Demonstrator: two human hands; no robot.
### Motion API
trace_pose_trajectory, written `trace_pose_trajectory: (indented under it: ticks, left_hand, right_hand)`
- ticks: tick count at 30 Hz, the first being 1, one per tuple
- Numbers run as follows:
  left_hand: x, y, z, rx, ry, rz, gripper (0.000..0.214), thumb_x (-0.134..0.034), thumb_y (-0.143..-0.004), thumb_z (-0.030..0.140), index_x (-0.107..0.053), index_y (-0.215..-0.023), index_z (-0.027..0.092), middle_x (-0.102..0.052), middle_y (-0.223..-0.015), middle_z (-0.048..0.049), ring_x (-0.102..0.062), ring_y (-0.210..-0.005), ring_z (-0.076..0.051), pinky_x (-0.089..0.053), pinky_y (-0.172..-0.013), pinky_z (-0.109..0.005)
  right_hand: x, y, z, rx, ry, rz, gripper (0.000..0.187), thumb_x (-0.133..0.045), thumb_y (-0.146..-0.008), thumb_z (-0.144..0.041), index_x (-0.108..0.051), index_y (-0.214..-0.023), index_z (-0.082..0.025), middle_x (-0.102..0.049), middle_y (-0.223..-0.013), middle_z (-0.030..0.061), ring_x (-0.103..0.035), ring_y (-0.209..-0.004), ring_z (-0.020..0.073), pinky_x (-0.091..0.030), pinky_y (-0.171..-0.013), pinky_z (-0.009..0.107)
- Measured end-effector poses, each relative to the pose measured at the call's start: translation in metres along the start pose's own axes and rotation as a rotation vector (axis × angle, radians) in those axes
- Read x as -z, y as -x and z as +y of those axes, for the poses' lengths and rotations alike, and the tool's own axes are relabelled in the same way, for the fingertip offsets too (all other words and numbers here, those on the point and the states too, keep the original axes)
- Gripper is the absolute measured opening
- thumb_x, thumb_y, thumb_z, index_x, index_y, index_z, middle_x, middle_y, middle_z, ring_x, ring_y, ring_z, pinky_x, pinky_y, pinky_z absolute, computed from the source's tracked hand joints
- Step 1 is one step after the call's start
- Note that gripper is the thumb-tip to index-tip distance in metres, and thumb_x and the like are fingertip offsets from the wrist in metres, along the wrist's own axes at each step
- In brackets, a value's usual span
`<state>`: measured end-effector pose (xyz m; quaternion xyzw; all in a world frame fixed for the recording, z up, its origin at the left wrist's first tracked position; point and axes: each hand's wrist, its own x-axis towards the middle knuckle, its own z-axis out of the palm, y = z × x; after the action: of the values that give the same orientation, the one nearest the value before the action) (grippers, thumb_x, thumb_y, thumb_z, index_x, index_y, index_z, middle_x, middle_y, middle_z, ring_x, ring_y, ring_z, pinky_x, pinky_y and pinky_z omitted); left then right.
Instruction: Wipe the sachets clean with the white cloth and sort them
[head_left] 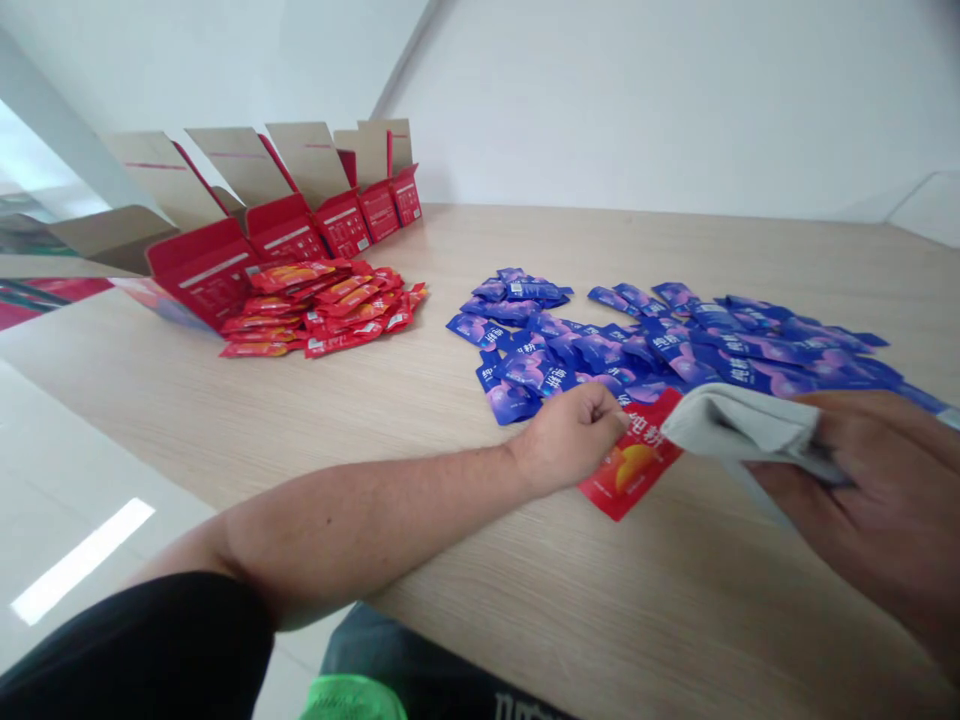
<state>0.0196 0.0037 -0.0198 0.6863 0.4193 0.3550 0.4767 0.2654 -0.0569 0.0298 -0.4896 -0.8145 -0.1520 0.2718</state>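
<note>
My left hand [571, 436] is closed, its fingers pinching the upper edge of a red sachet [632, 463] that rests on the wooden table [315, 420]. My right hand [877, 500] grips a pale grey-white box flap [739, 425], which points left and overlaps the red sachet's right corner. Just behind both hands spreads a wide pile of blue sachets [660, 340].
A heap of red sachets [322, 305] lies at the left of the table. Behind it stands a row of several open red boxes [292, 225] with raised cardboard lids. A white wall rises at the back. The table's near edge runs diagonally above the white floor.
</note>
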Motion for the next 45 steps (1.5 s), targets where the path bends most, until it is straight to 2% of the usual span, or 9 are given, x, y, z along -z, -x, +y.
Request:
trace_pose_trajectory:
  ticks: [4, 9, 15, 19, 24, 29, 34, 38, 45]
  left_hand:
    - [-0.001, 0.0, -0.002, -0.021, 0.066, -0.002, 0.022, -0.059, -0.094, 0.038, -0.056, -0.083, 0.019, -0.061, -0.075, 0.0001, -0.054, -0.065, -0.011, -0.041, -0.056, -0.024]
    - [-0.001, 0.0, -0.002, -0.027, 0.078, -0.099, 0.015, -0.062, -0.091, 0.03, -0.057, -0.082, 0.019, -0.061, -0.072, 0.0016, -0.052, -0.061, -0.01, -0.038, -0.053, -0.022]
    - [-0.002, -0.001, -0.002, 0.027, 0.179, -0.106, 0.018, -0.065, -0.089, 0.033, -0.059, -0.082, 0.018, -0.059, -0.07, 0.002, -0.051, -0.059, -0.009, -0.04, -0.054, -0.022]
    - [-0.001, 0.0, -0.003, 0.023, 0.184, -0.15, 0.019, -0.068, -0.088, 0.034, -0.059, -0.084, 0.018, -0.06, -0.072, 0.0018, -0.051, -0.06, -0.009, -0.039, -0.052, -0.021]
    - [-0.001, 0.001, 0.0, 0.034, 0.204, -0.175, 0.021, -0.066, -0.09, 0.035, -0.059, -0.084, 0.017, -0.059, -0.072, 0.0013, -0.051, -0.061, -0.008, -0.039, -0.054, -0.021]
    - [-0.001, 0.0, -0.002, 0.02, 0.219, -0.171, 0.022, -0.065, -0.091, 0.036, -0.057, -0.085, 0.017, -0.057, -0.072, 0.0023, -0.049, -0.059, -0.008, -0.037, -0.052, -0.02]
    - [0.0, 0.001, 0.0, 0.035, 0.199, -0.178, 0.021, -0.063, -0.092, 0.036, -0.058, -0.086, 0.017, -0.057, -0.072, 0.0025, -0.049, -0.06, -0.008, -0.039, -0.054, -0.02]
    - [0.001, 0.001, 0.002, 0.021, 0.186, -0.155, 0.02, -0.065, -0.091, 0.034, -0.057, -0.084, 0.017, -0.057, -0.071, 0.0029, -0.048, -0.059, -0.008, -0.036, -0.052, -0.02]
    - [0.003, 0.001, 0.002, -0.015, 0.114, -0.16, 0.019, -0.063, -0.092, 0.034, -0.058, -0.084, 0.017, -0.058, -0.072, 0.0025, -0.05, -0.062, -0.009, -0.039, -0.056, -0.021]
  right_hand:
    - [-0.014, 0.003, -0.01, 0.187, -0.068, -0.093, 0.021, -0.047, -0.102, -0.049, -0.059, -0.108, -0.033, -0.068, -0.108, 0.0115, -0.069, -0.097, 0.0309, -0.056, -0.079, 0.049]
    - [-0.032, 0.002, -0.011, 0.049, -0.095, -0.177, 0.032, -0.048, -0.102, -0.054, -0.056, -0.094, -0.024, -0.066, -0.099, 0.0114, -0.067, -0.088, 0.0289, -0.054, -0.073, 0.044]
    - [-0.029, 0.004, -0.015, 0.218, -0.181, -0.244, 0.019, -0.051, -0.102, -0.042, -0.059, -0.096, -0.025, -0.068, -0.102, 0.0087, -0.067, -0.09, 0.0259, -0.053, -0.078, 0.04]
    - [-0.027, 0.003, -0.011, 0.074, -0.113, -0.17, 0.03, -0.049, -0.101, -0.053, -0.056, -0.094, -0.024, -0.065, -0.098, 0.01, -0.066, -0.086, 0.0272, -0.052, -0.073, 0.04]
    - [-0.029, 0.006, -0.017, 0.254, -0.189, -0.233, 0.018, -0.052, -0.102, -0.041, -0.059, -0.097, -0.025, -0.068, -0.101, 0.0077, -0.067, -0.089, 0.0246, -0.053, -0.076, 0.038]
    - [-0.028, 0.006, -0.017, 0.09, -0.134, -0.191, 0.028, -0.05, -0.102, -0.05, -0.055, -0.093, -0.024, -0.067, -0.097, 0.0096, -0.065, -0.084, 0.0258, -0.05, -0.069, 0.038]
    - [-0.028, 0.005, -0.022, 0.248, -0.18, -0.237, 0.019, -0.048, -0.104, -0.039, -0.056, -0.097, -0.024, -0.067, -0.1, 0.0079, -0.067, -0.088, 0.0245, -0.051, -0.073, 0.037]
    - [-0.027, 0.003, -0.02, 0.102, -0.145, -0.211, 0.025, -0.05, -0.102, -0.047, -0.053, -0.092, -0.024, -0.065, -0.095, 0.0077, -0.065, -0.08, 0.0242, -0.049, -0.068, 0.037]
    - [-0.026, 0.001, -0.017, 0.145, -0.186, -0.239, 0.017, -0.055, -0.1, -0.039, -0.054, -0.093, -0.024, -0.065, -0.095, 0.0061, -0.065, -0.082, 0.0237, -0.048, -0.071, 0.036]
